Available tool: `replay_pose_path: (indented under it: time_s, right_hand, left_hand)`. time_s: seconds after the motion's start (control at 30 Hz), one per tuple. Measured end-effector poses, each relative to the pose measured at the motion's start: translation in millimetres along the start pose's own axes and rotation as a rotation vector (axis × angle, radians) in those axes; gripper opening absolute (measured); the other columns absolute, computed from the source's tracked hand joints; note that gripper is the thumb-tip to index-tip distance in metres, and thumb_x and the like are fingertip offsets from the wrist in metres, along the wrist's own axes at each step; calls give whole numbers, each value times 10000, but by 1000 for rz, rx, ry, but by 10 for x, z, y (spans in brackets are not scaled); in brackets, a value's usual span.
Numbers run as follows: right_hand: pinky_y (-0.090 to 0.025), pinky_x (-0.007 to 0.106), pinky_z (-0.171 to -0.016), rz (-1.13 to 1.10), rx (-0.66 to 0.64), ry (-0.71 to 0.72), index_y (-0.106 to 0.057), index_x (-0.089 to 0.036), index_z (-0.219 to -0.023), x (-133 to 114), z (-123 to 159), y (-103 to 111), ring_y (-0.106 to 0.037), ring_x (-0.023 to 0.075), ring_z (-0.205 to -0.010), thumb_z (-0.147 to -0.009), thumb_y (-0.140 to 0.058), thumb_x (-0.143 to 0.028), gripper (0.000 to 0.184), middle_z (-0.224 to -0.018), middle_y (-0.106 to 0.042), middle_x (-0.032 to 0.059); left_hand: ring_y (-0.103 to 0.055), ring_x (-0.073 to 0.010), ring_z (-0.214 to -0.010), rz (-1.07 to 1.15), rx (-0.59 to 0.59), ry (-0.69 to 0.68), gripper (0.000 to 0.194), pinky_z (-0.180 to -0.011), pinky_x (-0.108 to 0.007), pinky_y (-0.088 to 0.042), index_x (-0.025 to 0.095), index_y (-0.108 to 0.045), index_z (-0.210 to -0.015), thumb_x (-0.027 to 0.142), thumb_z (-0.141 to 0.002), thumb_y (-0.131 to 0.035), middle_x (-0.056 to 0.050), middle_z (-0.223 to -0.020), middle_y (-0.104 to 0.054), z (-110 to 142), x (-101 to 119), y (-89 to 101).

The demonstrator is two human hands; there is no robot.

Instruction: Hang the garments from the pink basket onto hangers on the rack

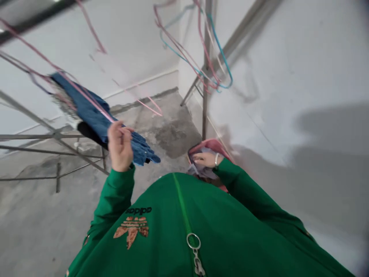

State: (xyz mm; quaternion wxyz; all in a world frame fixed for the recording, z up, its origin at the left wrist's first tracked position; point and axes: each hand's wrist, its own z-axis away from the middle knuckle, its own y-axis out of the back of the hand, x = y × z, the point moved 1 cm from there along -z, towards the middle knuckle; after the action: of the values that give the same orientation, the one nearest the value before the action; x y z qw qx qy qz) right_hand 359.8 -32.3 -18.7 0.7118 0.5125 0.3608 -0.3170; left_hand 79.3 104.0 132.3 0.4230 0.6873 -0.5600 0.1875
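Note:
My left hand (119, 146) is raised, its fingers closed on a pink hanger (86, 96) that carries a blue garment (98, 115). The garment hangs folded over the hanger, its end drooping to the right of my hand. My right hand (206, 159) reaches down into a pink basket (211, 145) on the floor and lies on pale clothes inside it; its fingers look stretched flat. A bracelet sits on that wrist. Green jacket sleeves cover both arms.
A metal drying rack (52, 136) stands at the left. A metal pole (205, 96) rises behind the basket with pink and blue hangers (213, 73) on it. White walls meet in a corner; the concrete floor (170, 127) is stained.

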Motion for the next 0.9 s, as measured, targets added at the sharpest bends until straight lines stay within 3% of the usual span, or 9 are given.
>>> replay_pose_path:
  time_s: [0.13, 0.23, 0.33, 0.4, 0.5, 0.63, 0.77, 0.9]
  right_hand:
    - [-568, 362, -842, -179, 97, 391, -582, -144, -1186, -923, -410, 458, -692, 197, -933, -921, -481, -471, 434, -1072, -696, 126]
    - [-548, 354, -869, -63, 261, 557, -551, -153, -1242, -1858, -736, 738, -679, 195, -961, -910, -512, -462, 456, -1135, -674, 128]
    - [-536, 371, -841, 291, 296, 484, -477, -99, -1315, -2628, -1179, 672, -668, 246, -960, -850, -600, -477, 612, -1185, -643, 192]
    - [-521, 380, -816, 520, 282, 368, -428, -41, -1335, -2919, -1493, 516, -670, 273, -919, -862, -603, -405, 622, -1103, -664, 231]
    - [-498, 310, -725, 579, 235, 310, -506, -23, -1216, -3034, -1851, 349, -664, 214, -737, -923, -446, -186, 340, -857, -698, 175]
    - [-422, 219, -536, 308, 264, 307, -592, -80, -1042, -2849, -1982, 435, -515, 113, -461, -931, -339, -132, 281, -571, -584, 20]
    - [-365, 199, -462, 116, 369, 264, -611, -88, -1035, -2614, -1867, 649, -425, 91, -383, -908, -375, -165, 279, -483, -502, -32]
    - [-294, 175, -375, -57, 492, 160, -585, -95, -1116, -2382, -1732, 845, -383, 74, -331, -893, -380, -177, 314, -467, -488, -48]
  left_hand:
    - [-617, -143, -826, -94, -35, -110, 242, -799, -315, -503, 198, -453, -1137, 351, -992, -334, -22, -824, -570, 17, -99, -126]
    - [-598, -145, -841, -93, -68, -128, 214, -787, -307, -498, 200, -440, -1131, 305, -991, -318, -43, -876, -572, 8, -166, -239]
    - [-580, -153, -841, -76, -108, -172, 214, -787, -312, -500, 194, -443, -1118, 264, -985, -291, -60, -894, -565, 1, -191, -329]
    - [-581, -164, -850, -75, -126, -218, 219, -787, -320, -508, 188, -441, -1128, 230, -972, -293, -66, -885, -563, 11, -183, -339]
    - [-588, -204, -1017, -138, -141, -328, 317, -877, -367, -512, 173, -392, -1250, 172, -935, -356, -118, -1031, -585, 65, -112, -203]
    - [-416, -263, -1340, -282, -42, -452, 520, -1062, -449, -425, 164, -302, -1392, 129, -894, -451, -208, -1379, -442, 101, 46, 314]
    - [-494, -234, -1243, -374, 150, -431, 432, -1019, -433, -471, 199, -438, -1290, 146, -869, -522, -152, -1282, -521, -116, 19, 939]
    - [-546, -202, -1120, -409, 197, -270, 279, -857, -334, -552, 182, -543, -1138, 179, -859, -523, -123, -1188, -544, -462, -234, 1254]
